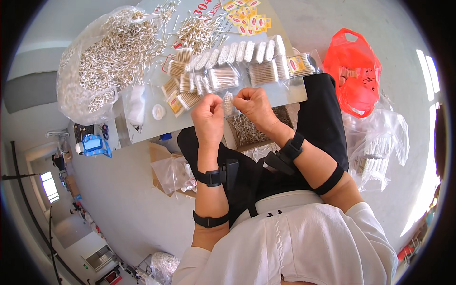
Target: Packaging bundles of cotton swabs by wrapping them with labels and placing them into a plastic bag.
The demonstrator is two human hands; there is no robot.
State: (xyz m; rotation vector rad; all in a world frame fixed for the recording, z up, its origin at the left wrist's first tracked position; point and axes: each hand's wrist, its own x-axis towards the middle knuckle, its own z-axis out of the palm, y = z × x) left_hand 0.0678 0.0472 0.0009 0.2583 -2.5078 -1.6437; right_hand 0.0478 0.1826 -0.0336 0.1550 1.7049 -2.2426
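Close together at the table's front edge, both my hands are closed in a pinch. Between them hangs a small clear bag of cotton swabs (228, 101), its white tips facing me. My left hand (208, 116) grips the bag's left side, and my right hand (256, 108) grips its right side; the thin plastic at the fingertips is hard to make out. Just beyond lie bundles of cotton swabs (223, 77) with wooden sticks. Behind those stands a row of packed swab bundles (236, 52), white tips up. A white round lid-like piece (158, 112) lies left of my left hand.
A big clear sack of loose swabs (111, 61) fills the table's left. Yellow-and-white cards (249, 18) lie at the back. Below the table edge sits a box of swabs (254, 130) by my lap. A red plastic bag (354, 71) and clear bags of packs (375, 156) are at right.
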